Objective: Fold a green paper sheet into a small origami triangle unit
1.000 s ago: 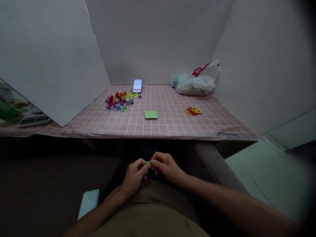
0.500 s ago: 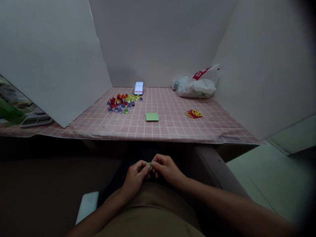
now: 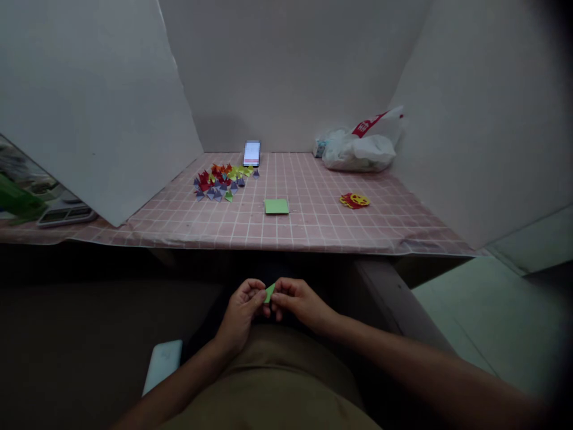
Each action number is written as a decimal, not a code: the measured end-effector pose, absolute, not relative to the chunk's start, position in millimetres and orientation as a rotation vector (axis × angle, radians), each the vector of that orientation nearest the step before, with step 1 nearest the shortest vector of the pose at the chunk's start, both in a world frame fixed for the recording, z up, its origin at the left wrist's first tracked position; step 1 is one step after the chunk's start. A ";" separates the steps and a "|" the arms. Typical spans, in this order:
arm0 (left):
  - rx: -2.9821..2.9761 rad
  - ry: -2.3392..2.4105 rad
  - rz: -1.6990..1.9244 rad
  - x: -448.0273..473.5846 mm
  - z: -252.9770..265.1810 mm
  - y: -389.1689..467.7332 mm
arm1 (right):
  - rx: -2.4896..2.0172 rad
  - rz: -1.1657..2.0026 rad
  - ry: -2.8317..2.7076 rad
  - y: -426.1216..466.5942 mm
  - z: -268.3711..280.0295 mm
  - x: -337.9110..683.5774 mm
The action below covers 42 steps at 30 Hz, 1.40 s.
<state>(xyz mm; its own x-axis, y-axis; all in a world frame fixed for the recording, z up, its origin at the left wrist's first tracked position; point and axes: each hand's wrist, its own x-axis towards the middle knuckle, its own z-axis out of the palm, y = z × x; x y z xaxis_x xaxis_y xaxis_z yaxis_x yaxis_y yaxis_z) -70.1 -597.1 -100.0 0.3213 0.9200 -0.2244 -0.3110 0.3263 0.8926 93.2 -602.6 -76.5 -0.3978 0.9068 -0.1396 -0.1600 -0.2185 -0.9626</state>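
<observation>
Both hands are down in the lap, below the near edge of the tabletop, w/ a small green folded paper piece (image 3: 269,292) pinched between them. Left hand (image 3: 240,312) has its grip closed on the paper's left side, thumb and forefinger tips on it. Right hand (image 3: 299,303) grips the right side the same way, fingers curled in. The paper sticks up a little between the two sets of fingertips, tilted; its exact fold can't be made out, too small and dim.

Under the hands: lap in tan/khaki cloth (image 3: 277,382). Just left of the left forearm lies a pale rounded rectangular object (image 3: 162,365), prob. a phone or case, can't tell which.

On the pink tabletop w/ white grid lines (image 3: 313,221):
- flat green square paper stack (image 3: 276,206), mid, near side
- heap of small folded paper pieces in red, orange, yellow, purple (image 3: 221,181), far left
- upright smartphone w/ lit screen (image 3: 252,153), far side, just behind the heap, leaning at the back wall
- white plastic bag w/ red print (image 3: 360,150), far right corner
- red-and-yellow paper cutout (image 3: 355,200), right, well apart from the green stack

White panels wall the tabletop at left, back and right. Beyond the left panel, a dark flat device (image 3: 65,215) sits at the far-left edge, w/ sth green (image 3: 15,200) beside it.
</observation>
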 end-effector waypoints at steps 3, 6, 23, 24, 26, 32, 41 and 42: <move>0.876 0.858 0.963 -69.8 -97.8 -598.3 | -0.976 1.737 -1.211 -602.8 -76.2 93.1; 0.954 0.889 0.991 -70.2 -94.3 -599.5 | -0.974 1.735 -1.195 -602.5 -77.8 93.6; 1.325 1.100 0.895 -71.1 -85.6 -600.2 | -1.166 1.473 -1.354 -600.8 -77.1 96.5; 1.316 1.093 0.894 -71.6 -85.2 -600.3 | -1.164 1.477 -1.349 -600.8 -76.3 97.1; 1.293 1.075 0.909 -73.0 -84.8 -600.2 | -1.157 1.492 -1.326 -600.7 -74.9 97.6; 1.271 1.082 0.925 -74.4 -88.8 -599.2 | -1.173 1.458 -1.331 -601.6 -74.6 94.8; 1.888 1.181 1.177 -72.3 -93.5 -599.2 | -1.327 1.376 -1.111 -600.5 -77.7 93.6; 2.007 1.180 1.190 -72.9 -93.8 -599.6 | -1.314 1.398 -1.080 -601.2 -77.7 93.3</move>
<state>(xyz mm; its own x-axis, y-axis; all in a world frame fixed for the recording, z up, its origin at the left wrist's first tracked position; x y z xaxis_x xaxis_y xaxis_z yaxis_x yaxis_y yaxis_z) -72.9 -599.6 -93.8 0.2341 0.8748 0.4241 0.4173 -0.4844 0.7689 93.3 -601.2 -77.7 -0.0238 0.9781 -0.2066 -0.0477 -0.2076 -0.9771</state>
